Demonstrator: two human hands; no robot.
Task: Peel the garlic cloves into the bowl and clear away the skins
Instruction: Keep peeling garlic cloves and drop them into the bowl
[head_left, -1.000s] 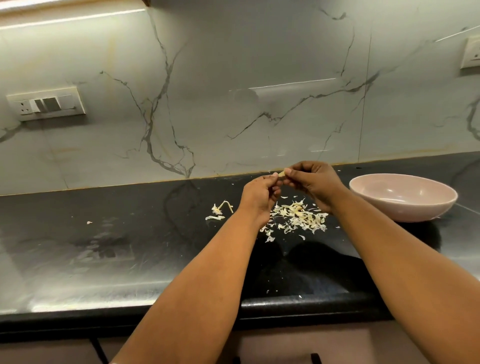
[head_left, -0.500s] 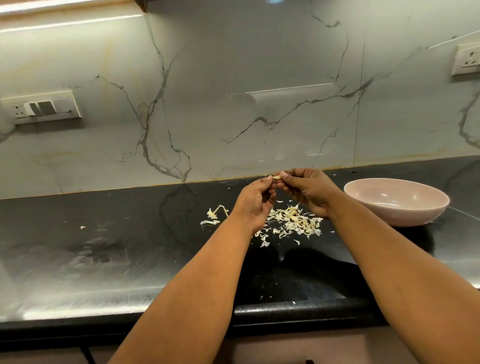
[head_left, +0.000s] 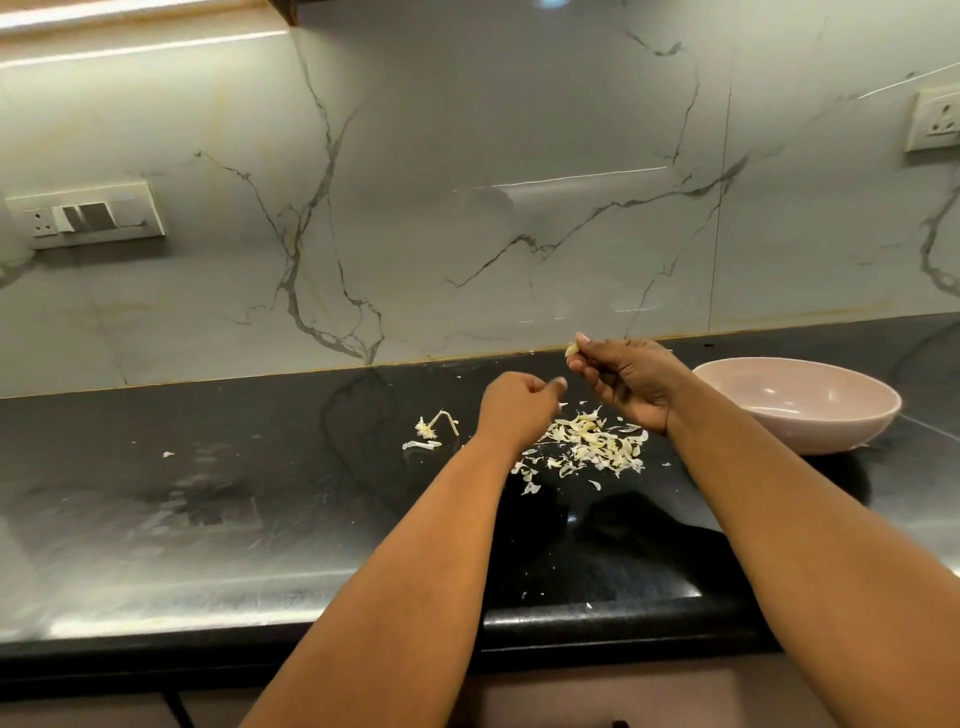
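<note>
While the right hand (head_left: 626, 382) pinches a clove (head_left: 572, 349), the left (head_left: 514, 410) curls loosely, seemingly empty, partly hiding the skins (head_left: 592, 449).

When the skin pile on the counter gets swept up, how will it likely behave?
The skins look thin and flaky, so probably very light and apt to scatter; stray bits already lie around the pile. They likely crumple rather than hold shape. On the glossy dark counter they should slide easily.
</note>
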